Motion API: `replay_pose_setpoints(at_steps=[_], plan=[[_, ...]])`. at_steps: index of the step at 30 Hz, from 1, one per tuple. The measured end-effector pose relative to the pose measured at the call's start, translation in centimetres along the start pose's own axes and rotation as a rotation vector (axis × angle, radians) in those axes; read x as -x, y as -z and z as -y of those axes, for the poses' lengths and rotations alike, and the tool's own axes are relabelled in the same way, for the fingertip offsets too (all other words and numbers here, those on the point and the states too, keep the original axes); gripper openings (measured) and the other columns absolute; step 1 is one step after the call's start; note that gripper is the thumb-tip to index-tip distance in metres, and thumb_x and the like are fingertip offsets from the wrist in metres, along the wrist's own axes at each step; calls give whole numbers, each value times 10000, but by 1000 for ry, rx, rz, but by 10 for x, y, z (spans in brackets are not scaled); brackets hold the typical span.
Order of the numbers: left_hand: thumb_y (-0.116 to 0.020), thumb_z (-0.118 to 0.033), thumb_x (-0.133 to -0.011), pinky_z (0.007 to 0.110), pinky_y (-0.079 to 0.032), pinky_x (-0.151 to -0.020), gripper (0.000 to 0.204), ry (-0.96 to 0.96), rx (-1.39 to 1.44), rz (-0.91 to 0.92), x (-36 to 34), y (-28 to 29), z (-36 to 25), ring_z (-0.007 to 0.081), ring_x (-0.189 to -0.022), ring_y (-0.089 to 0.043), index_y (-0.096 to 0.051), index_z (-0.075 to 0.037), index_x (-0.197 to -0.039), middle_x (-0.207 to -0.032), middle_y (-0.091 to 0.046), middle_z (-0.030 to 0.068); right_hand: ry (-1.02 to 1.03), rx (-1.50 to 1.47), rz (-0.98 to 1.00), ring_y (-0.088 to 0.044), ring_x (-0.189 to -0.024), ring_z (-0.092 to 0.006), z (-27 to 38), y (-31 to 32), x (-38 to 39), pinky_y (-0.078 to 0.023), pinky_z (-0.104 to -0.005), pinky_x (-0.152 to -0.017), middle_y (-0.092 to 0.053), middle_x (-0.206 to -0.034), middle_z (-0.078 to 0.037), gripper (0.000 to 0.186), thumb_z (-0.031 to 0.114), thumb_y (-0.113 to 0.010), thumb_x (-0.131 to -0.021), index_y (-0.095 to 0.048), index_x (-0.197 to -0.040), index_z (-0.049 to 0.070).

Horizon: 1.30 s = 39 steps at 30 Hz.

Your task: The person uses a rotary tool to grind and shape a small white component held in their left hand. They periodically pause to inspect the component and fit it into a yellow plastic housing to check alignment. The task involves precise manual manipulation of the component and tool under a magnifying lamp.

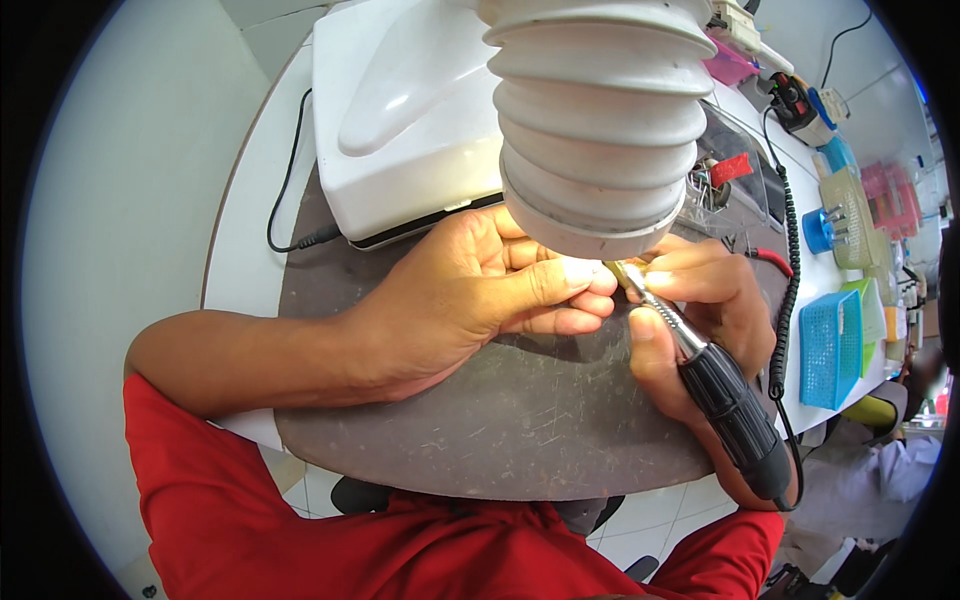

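The left hand (470, 290) is curled, its thumb laid against the bent fingers; whether it grips something at the tips cannot be told, as that spot is small, brightly lit and partly hidden. The right hand (705, 285) grasps a rotary handpiece (725, 400) near its silver front end, fingers on the far side and thumb on the near side. The handpiece slants between the hands: its front end points at the left fingertips and is near them, while its black body extends toward the person, past the right thumb. A coiled black cord (786, 270) runs just to the right of the right hand.

Above the hands hangs a white corrugated hose (603, 120), its rim covering part of the fingers from view. Below them a scratched dark mat (450, 440) covers much of the white counter (245, 215). Beyond the left hand stands a white housing (400, 110), with a black power cable (285, 180) at its left side. Beyond the right hand is a clear box (750, 200) of small metal pieces. Well to the right of the right hand stand a blue basket (830, 350) and a round blue holder (819, 231).
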<state>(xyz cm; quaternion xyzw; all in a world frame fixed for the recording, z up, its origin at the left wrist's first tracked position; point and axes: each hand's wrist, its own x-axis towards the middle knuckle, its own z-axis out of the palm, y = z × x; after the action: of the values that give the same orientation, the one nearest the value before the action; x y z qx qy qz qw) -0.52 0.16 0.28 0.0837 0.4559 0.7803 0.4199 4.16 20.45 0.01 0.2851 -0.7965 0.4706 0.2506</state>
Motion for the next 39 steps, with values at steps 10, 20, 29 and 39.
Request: replay_pose_setpoints(at_steps=[10,20,29,39], plan=[[-546,-60,-922,243,-556,-829,292,-50,34,26,0,1,1,155,-986,-605,-493,18,-1198,-1086,-576,103,101,-22,-2,-676,-789,-312,5,-5,0,-549,-351,-684,-618,-770,-153,248,9,-728,-665,-586,-862,-41],[-555,-53,-915,252,-558,-835,303,-40,-14,8,0,-2,-1,162,-973,-618,-488,30,-1199,-1061,-594,105,45,-28,-72,-677,-804,-334,3,-6,1,-551,-376,-717,-619,-776,-161,235,-10,-699,-652,-589,-855,-53],[-603,-29,-879,252,-563,-781,293,-93,-45,5,-2,0,2,164,-926,-623,-515,31,-1152,-1022,-602,111,43,-29,-23,-676,-777,-308,0,-2,3,-553,-399,-750,-611,-754,-156,227,-22,-693,-647,-588,-845,-52],[-616,-36,-868,274,-543,-730,253,-192,-222,11,-2,2,5,149,-836,-619,-530,31,-1097,-919,-607,85,52,-40,80,-596,-702,-197,-1,2,5,-508,-424,-791,-571,-828,-142,229,6,-655,-730,-531,-921,-14]])
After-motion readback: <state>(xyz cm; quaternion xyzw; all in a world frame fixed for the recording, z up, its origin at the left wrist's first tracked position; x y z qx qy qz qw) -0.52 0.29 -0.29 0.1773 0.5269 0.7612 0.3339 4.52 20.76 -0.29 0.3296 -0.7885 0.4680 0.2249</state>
